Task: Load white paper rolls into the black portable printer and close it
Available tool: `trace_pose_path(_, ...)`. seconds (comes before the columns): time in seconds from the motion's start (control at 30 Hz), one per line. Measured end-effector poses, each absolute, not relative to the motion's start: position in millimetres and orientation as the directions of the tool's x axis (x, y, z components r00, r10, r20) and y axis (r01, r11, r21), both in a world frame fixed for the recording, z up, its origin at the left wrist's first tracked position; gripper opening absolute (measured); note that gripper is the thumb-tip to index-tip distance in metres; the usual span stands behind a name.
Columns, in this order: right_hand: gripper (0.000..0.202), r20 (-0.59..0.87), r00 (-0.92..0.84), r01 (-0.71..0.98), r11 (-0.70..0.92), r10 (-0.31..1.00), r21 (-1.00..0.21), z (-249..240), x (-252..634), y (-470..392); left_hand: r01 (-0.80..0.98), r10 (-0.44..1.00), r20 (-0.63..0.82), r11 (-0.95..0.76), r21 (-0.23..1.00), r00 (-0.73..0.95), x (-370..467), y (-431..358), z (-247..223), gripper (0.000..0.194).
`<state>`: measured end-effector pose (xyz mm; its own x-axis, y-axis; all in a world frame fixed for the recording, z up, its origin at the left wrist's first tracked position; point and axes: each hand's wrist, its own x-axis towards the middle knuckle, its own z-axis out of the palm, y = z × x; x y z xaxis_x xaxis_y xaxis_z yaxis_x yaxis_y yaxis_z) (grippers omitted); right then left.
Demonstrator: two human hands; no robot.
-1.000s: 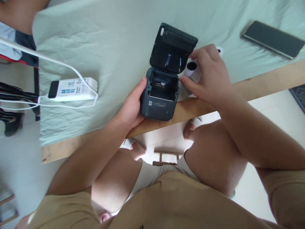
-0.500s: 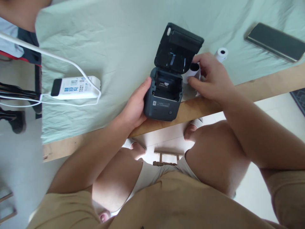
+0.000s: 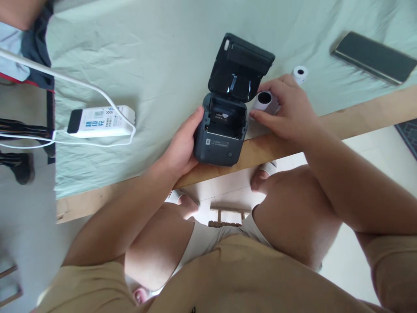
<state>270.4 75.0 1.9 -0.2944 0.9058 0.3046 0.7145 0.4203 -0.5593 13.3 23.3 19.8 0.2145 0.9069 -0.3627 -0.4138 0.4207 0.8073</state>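
Note:
A dark portable label printer [image 3: 220,145] stands at the table's front edge with its lid [image 3: 240,65] swung up, so its hollow paper bay shows. My left hand [image 3: 182,143] is closed against the printer's left side, thumb along the upper edge. Just right of the printer, my right hand [image 3: 288,106] has its thumb and fingers around a white paper roll [image 3: 262,101] with a dark core. Part of that roll is hidden by the hand. Behind my right knuckles stands a smaller white roll [image 3: 300,74].
A dark phone [image 3: 374,57] lies at the right. On the left, a white power strip [image 3: 104,121] carries a looping white cable [image 3: 91,84]. A pale green cloth [image 3: 146,52] covers the table, and its wooden edge [image 3: 276,145] is bare. Another person's arm [image 3: 21,11] shows top left.
In my right hand the white roll has tilted a little, showing more of its core. The view has shifted slightly; the printer stays in place with its lid up.

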Motion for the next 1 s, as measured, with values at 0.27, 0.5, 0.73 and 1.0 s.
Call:
trace_pose_path(0.27,0.053,0.340,-0.195,0.658,0.379,0.920,-0.651,-3.5,268.9,71.1,-0.418,0.901,-0.379,0.435,0.798,0.212,13.4,24.3,20.5,0.041)
trace_pose_path(0.5,0.047,0.296,-0.177,0.656,0.336,0.939,-0.676,-1.4,268.9,71.2,-0.406,0.903,-0.377,0.430,0.806,0.206,13.3,23.6,21.6,0.039)
trace_pose_path(0.73,0.043,0.303,-0.210,0.694,0.360,0.929,-0.623,3.2,267.3,72.0,-0.411,0.904,-0.378,0.429,0.805,0.201,15.2,22.3,25.2,0.040)
trace_pose_path(1.0,0.031,0.303,-0.209,0.724,0.355,0.930,-0.591,3.4,266.9,69.5,-0.379,0.895,-0.400,0.446,0.811,0.198,15.0,21.3,27.6,0.040)
